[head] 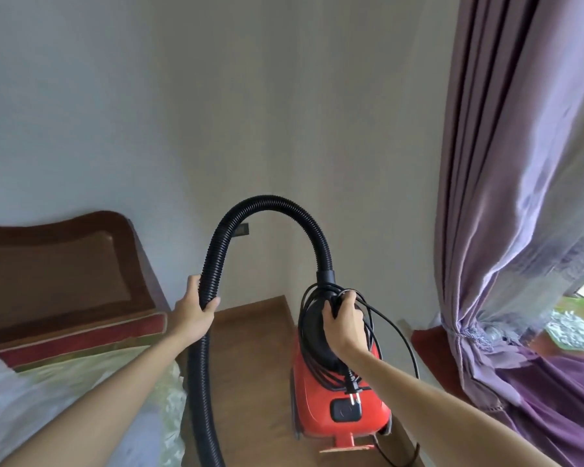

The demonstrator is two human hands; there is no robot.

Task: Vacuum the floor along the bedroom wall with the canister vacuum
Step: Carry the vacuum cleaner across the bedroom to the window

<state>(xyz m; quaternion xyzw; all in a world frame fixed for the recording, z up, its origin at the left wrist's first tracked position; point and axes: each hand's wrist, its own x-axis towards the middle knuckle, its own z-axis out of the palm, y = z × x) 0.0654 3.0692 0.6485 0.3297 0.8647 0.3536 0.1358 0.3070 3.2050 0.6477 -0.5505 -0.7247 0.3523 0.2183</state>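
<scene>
from the head camera, looking down: my left hand (196,311) is wrapped around the black ribbed hose (267,203), fingers curled on its far side and thumb on the near side, so that grip is clamped on the hose. from there the hose arches up and over to the right and drops into the top of the red vacuum (341,399); its other end hangs down past my left wrist and leaves the frame at the bottom.

my right hand (343,326) is closed over the black handle on top of the vacuum, catching loops of the black power cord (385,328) that is coiled around it. the plug (351,389) lies on the red body just above a dark button. the vacuum sits over the wooden floor (253,348), in the narrow strip between the bed and the curtain, near the corner of the white wall (216,96); i cannot tell whether it touches the floor.

a brown headboard (58,264) is on the left against the wall. a purple curtain (520,163) hangs on the right.
</scene>
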